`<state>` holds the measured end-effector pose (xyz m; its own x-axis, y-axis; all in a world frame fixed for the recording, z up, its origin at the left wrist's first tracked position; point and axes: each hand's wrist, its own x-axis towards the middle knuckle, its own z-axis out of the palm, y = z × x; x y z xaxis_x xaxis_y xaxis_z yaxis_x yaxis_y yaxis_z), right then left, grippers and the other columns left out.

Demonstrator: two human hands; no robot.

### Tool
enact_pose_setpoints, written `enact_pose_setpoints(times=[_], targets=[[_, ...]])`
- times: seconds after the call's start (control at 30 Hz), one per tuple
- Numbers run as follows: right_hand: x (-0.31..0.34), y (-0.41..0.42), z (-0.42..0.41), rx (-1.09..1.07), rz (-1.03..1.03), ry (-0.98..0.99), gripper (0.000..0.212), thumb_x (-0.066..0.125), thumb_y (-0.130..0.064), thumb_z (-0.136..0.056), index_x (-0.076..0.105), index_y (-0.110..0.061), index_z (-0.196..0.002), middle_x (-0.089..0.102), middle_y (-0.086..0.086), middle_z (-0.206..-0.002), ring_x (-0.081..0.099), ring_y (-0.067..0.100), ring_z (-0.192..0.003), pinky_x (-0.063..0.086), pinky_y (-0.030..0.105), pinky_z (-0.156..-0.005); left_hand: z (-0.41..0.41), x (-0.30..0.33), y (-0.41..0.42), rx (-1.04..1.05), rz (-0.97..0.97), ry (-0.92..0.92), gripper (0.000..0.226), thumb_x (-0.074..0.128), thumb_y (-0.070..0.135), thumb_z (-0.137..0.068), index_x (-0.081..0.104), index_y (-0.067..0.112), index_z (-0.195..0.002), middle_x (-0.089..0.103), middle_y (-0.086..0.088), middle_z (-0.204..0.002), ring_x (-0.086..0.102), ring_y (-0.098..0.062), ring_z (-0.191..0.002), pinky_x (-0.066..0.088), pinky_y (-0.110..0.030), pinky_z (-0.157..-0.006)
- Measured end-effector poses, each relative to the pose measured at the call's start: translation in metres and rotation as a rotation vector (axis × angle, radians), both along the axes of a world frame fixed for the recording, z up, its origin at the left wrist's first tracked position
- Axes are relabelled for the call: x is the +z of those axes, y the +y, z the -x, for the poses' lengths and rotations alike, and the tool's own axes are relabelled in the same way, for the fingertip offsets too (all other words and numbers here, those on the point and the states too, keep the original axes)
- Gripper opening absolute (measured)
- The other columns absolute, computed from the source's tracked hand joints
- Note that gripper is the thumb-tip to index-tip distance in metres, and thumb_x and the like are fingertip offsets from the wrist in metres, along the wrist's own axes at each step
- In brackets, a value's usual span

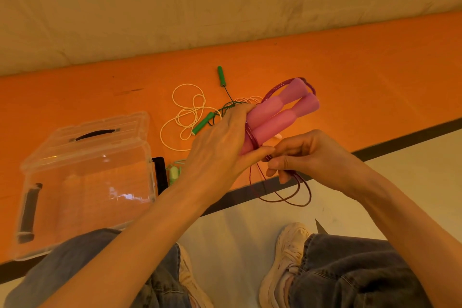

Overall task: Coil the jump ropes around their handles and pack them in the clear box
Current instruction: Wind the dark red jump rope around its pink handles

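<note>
With left hand [220, 142] clamping pink handles [277, 117] at frame ctr, right hand [300, 155] pinching purple cord [280, 197], keep wraps taut, adjacent; clear box [85, 182] lower left.

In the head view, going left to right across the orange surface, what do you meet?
clear box → black clip → pale green handle → white rope → left hand gripping the pink handles → right hand pinching the purple rope.
</note>
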<state>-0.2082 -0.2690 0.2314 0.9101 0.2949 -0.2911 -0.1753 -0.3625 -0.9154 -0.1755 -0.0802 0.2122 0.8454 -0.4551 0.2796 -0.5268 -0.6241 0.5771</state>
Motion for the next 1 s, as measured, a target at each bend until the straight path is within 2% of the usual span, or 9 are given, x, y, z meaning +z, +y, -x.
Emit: enact_pose_setpoints(times=[0.17,0.3,0.53,0.67,0.77,0.83,0.9,1.0], targets=[[0.003,-0.002,0.001,-0.044,0.012,0.078,0.018,0.063,-0.009,-0.084,0.072,-0.008,-0.100,0.074,0.001,-0.075,0.066,0.009,-0.061,0.054,0.017,-0.063,-0.002,0.000,0.002,-0.014,-0.017,-0.005,0.072,0.060,0.057,-0.081,0.039,0.021,-0.140,0.052,0.004,-0.126,0.055,-0.016,-0.104,0.049,-0.036,-0.075],[0.007,-0.007,0.003,-0.073,0.068,0.103,0.016,0.064,-0.021,-0.083,0.074,-0.009,-0.088,0.073,0.006,-0.074,0.066,0.016,-0.063,0.053,0.018,-0.061,-0.007,-0.001,0.005,-0.008,-0.136,-0.041,0.083,0.051,0.064,-0.078,0.033,0.020,-0.146,0.051,-0.001,-0.126,0.057,-0.022,-0.101,0.050,-0.039,-0.073],[0.015,-0.007,0.006,-0.054,-0.018,0.184,0.023,0.064,-0.028,-0.079,0.073,-0.008,-0.088,0.070,0.009,-0.074,0.063,0.019,-0.060,0.054,0.023,-0.063,-0.005,-0.002,0.002,0.001,-0.253,-0.091,0.088,0.063,0.057,-0.078,0.028,0.020,-0.149,0.050,-0.005,-0.125,0.058,-0.024,-0.100,0.043,-0.033,-0.067],[0.012,0.004,0.006,-0.041,-0.098,0.240,0.024,0.067,-0.031,-0.073,0.074,-0.011,-0.084,0.070,0.009,-0.074,0.061,0.016,-0.056,0.053,0.024,-0.060,-0.004,-0.002,0.000,0.029,-0.342,-0.110,0.086,0.055,0.056,-0.075,0.034,0.014,-0.147,0.054,-0.009,-0.120,0.062,-0.027,-0.089,0.041,-0.032,-0.057],[0.009,0.010,0.006,-0.057,-0.163,0.269,0.025,0.068,-0.032,-0.071,0.074,-0.012,-0.084,0.070,0.008,-0.073,0.058,0.015,-0.054,0.052,0.023,-0.058,-0.003,-0.005,-0.001,0.057,-0.323,-0.119,0.083,0.056,0.051,-0.072,0.039,0.012,-0.144,0.057,-0.009,-0.113,0.064,-0.027,-0.081,0.042,-0.030,-0.051],[0.009,0.012,0.007,-0.071,-0.200,0.275,0.027,0.068,-0.033,-0.072,0.074,-0.011,-0.086,0.069,0.007,-0.072,0.057,0.014,-0.054,0.051,0.023,-0.057,-0.004,-0.009,-0.003,0.087,-0.292,-0.113,0.082,0.067,0.047,-0.074,0.039,0.012,-0.143,0.058,-0.009,-0.112,0.064,-0.027,-0.082,0.048,-0.032,-0.050],[0.011,0.014,0.007,-0.101,-0.202,0.252,0.028,0.066,-0.031,-0.074,0.073,-0.008,-0.088,0.068,0.006,-0.070,0.056,0.012,-0.052,0.051,0.022,-0.056,-0.002,-0.009,-0.004,0.121,-0.290,-0.111,0.083,0.074,0.042,-0.074,0.039,0.013,-0.144,0.058,-0.009,-0.112,0.064,-0.028,-0.084,0.041,-0.029,-0.050],[0.020,0.017,0.009,-0.125,-0.104,0.159,0.024,0.065,-0.025,-0.079,0.073,-0.008,-0.093,0.069,0.007,-0.068,0.057,0.012,-0.051,0.053,0.020,-0.057,-0.004,-0.005,-0.002,0.174,-0.313,-0.115,0.083,0.067,0.043,-0.083,0.025,0.018,-0.150,0.049,-0.006,-0.126,0.058,-0.026,-0.101,0.031,-0.028,-0.060]])
